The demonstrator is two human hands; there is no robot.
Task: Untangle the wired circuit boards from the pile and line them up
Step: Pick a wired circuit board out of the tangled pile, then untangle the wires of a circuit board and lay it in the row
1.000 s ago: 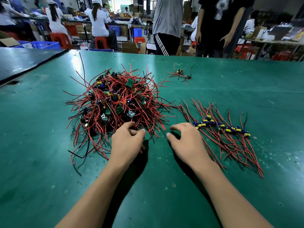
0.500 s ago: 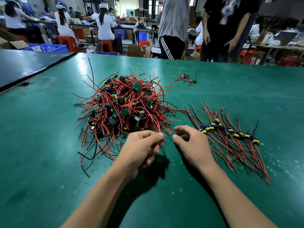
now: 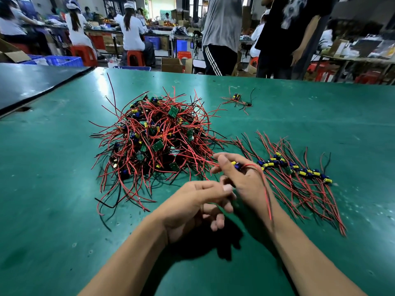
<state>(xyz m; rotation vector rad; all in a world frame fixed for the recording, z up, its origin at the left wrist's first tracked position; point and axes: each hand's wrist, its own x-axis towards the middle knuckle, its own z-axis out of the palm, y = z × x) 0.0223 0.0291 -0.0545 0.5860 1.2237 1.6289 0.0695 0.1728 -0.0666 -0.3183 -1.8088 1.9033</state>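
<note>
Beside the pile (image 3: 158,142), right hand (image 3: 245,180) grip clamped on wired board (image 3: 236,165); left hand (image 3: 188,208) grip unclear.

We've got the pile (image 3: 154,142) left on the table (image 3: 53,167), the row (image 3: 295,169) right (stray board (image 3: 237,98) behind), one board (image 3: 235,164) in our right hand (image 3: 245,182).

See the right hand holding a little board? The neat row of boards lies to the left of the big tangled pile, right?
Not quite. The head view shows the neat row lying to the right of the big tangled pile, not the left. The right hand does hold a little board.
</note>
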